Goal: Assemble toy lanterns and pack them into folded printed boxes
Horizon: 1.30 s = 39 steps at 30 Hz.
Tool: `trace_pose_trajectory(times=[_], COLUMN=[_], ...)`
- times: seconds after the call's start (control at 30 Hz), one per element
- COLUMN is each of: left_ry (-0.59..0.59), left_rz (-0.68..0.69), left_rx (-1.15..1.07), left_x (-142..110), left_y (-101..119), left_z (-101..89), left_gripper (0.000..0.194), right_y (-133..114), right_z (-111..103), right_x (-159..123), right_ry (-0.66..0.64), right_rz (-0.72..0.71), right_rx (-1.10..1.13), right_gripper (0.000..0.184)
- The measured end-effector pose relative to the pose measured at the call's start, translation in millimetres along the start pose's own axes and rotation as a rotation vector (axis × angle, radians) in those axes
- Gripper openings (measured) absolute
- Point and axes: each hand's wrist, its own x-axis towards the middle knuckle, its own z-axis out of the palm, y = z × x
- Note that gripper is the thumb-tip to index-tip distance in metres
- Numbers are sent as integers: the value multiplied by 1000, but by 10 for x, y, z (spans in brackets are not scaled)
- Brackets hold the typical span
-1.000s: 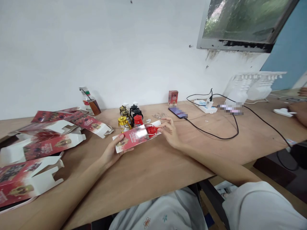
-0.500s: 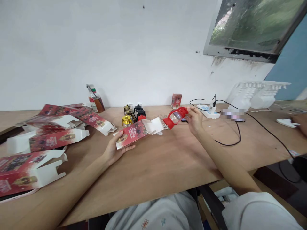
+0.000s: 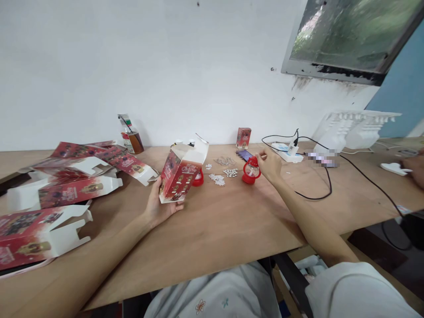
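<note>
My left hand (image 3: 161,201) is closed around a red printed cardboard box (image 3: 179,176), tilted upright with its white top flaps open. My right hand (image 3: 270,164) is closed, its fingertips at the top and side of a small red lantern (image 3: 251,171) with a clear globe. The lantern is upright at the table surface. Partly hidden behind the box is another red lantern (image 3: 198,179). Between the two hands lie button cells (image 3: 230,172), small white pieces (image 3: 217,179) and a heap of thin, clear-looking bits (image 3: 225,160).
Several opened red boxes (image 3: 66,194) are piled at the left. A bottle with brown liquid (image 3: 132,140) and a closed red box (image 3: 244,138) stand by the wall. A phone (image 3: 244,155), a power strip (image 3: 287,153) with black cables and white moulded pieces (image 3: 347,130) are rightward, near another person's hand (image 3: 418,170).
The box has turned in my left hand from lying tilted to upright. My right hand has brought the red lantern from tilted beside the box's opening to upright at the table.
</note>
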Motion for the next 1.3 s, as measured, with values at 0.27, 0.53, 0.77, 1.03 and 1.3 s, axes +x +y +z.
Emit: trace_pose_trajectory(times=[0.27,0.53,0.77,1.03,1.3], left_ry=[23,-93,-109,-9,-121], left_rz=[39,115,138,80,50], left_rx=[10,65,229,603,606], left_x=[-45,-4,-123,-164,-87], left_y=[-25,-120,-269,-281,-356], left_z=[31,-16,168,185,109], left_gripper=[26,36,48,59,59], right_y=[-208,-789,-1048,-979,-965], right_z=[-57,11,24,45,86], right_x=[-163,-1075,-1450,-1350,-1344], right_ry=[185,-413,-693,-600,-608], right_rz=[-297,-438,-367,-476,-372], right_rx=[-41,634,806,824,930], right_gripper=[25,43,64,52,38])
